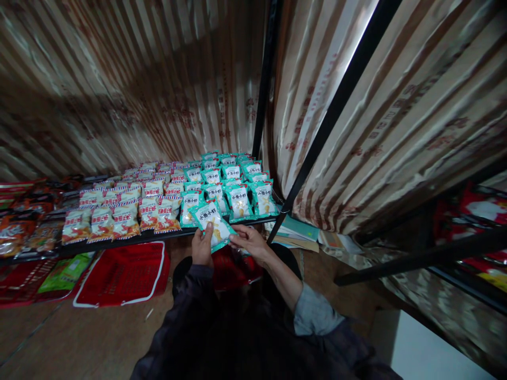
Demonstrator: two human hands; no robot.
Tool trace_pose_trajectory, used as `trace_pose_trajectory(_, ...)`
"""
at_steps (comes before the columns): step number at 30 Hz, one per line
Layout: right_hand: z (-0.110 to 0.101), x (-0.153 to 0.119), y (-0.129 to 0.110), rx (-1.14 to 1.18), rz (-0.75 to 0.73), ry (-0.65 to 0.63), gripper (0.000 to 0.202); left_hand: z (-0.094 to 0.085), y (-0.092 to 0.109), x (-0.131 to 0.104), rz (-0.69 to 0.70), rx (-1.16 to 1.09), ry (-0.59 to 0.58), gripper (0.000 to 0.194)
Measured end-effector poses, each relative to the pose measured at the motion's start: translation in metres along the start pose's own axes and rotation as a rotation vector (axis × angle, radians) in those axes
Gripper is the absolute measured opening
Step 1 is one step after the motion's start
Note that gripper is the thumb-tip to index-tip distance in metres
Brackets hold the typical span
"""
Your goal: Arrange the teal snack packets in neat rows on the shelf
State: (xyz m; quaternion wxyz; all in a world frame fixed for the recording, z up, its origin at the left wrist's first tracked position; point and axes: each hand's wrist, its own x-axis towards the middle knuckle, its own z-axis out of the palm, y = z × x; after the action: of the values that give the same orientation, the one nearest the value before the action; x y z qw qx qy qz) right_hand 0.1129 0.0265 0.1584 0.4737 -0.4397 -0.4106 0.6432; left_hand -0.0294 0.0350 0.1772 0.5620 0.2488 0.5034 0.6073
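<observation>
So both hands are on one teal-and-white snack packet (pixel 217 226), held tilted right at the front edge of the shelf (pixel 119 244). Left hand (pixel 202 248) has it by the lower left with the thumb on the front, right hand (pixel 250 243) is pinching the lower right corner. Just behind it are rows of matching teal packets (pixel 240 201), with white-and-orange ones (pixel 125 219) to the left. Red basket (pixel 119 272) sits on the floor (pixel 114 338) below.
</observation>
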Motion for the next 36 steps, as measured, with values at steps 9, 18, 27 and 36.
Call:
trace_pose_trajectory(9, -0.003, 0.001, -0.001, -0.027, -0.049, 0.053, 0.052, 0.007, 0.003, -0.004, -0.055, -0.031, -0.049, 0.043)
trace_pose_trajectory(18, -0.007, 0.000, 0.008, -0.045, -0.061, 0.098, 0.054, 0.002, 0.027, 0.009, -0.030, 0.029, -0.089, 0.044)
trace_pose_trajectory(27, -0.014, -0.009, 0.009, -0.132, -0.050, -0.048, 0.048, 0.006, 0.022, 0.021, 0.025, -0.102, -0.069, 0.046)
trace_pose_trajectory(36, -0.006, 0.011, -0.021, 0.004, -0.203, 0.091, 0.047, 0.003, 0.008, 0.008, -0.007, 0.015, -0.226, 0.048)
